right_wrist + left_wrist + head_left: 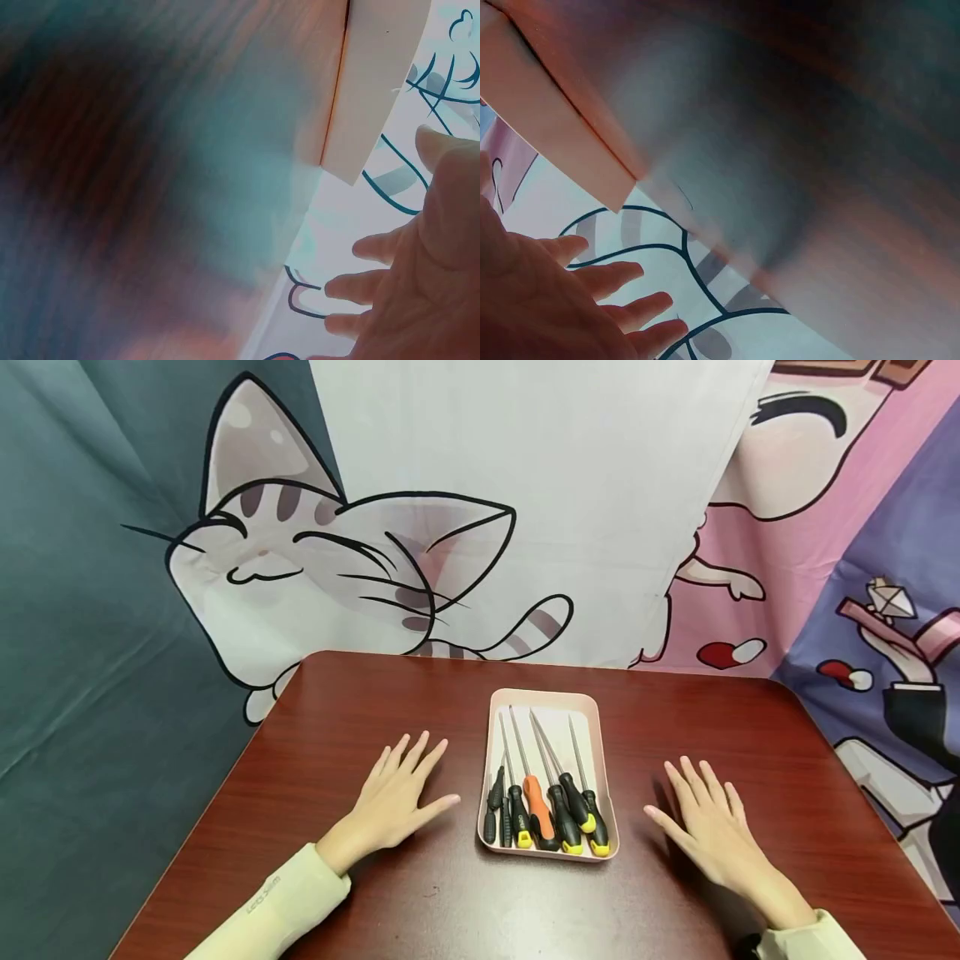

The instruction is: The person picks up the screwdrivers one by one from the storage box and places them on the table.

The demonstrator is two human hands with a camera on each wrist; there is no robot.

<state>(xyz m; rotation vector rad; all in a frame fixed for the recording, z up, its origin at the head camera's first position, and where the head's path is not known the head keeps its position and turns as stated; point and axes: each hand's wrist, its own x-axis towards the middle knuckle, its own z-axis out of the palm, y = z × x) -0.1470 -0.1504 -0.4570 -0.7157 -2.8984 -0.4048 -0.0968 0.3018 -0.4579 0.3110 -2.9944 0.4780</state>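
A shallow pale pink tray point(557, 727) with a white inside stands on the table, between the two hands. Several screwdrivers lie in it, shafts pointing to the far side: one with an orange handle point(537, 806), others with black and yellow handles point(564, 822), and slim all-black ones point(496, 793) at the left. To the left of the tray, my left hand point(396, 797) is spread palm down over the table, holding nothing. My right hand point(708, 831) is likewise spread on the tray's right side. Both wrist views show straight, parted fingers beside the tray wall point(570, 142).
The dark red-brown wooden table point(375, 693) has rounded far corners. Behind it hangs a cloth backdrop point(600, 485) printed with a cartoon cat and other figures, reaching down to the table's far edge.
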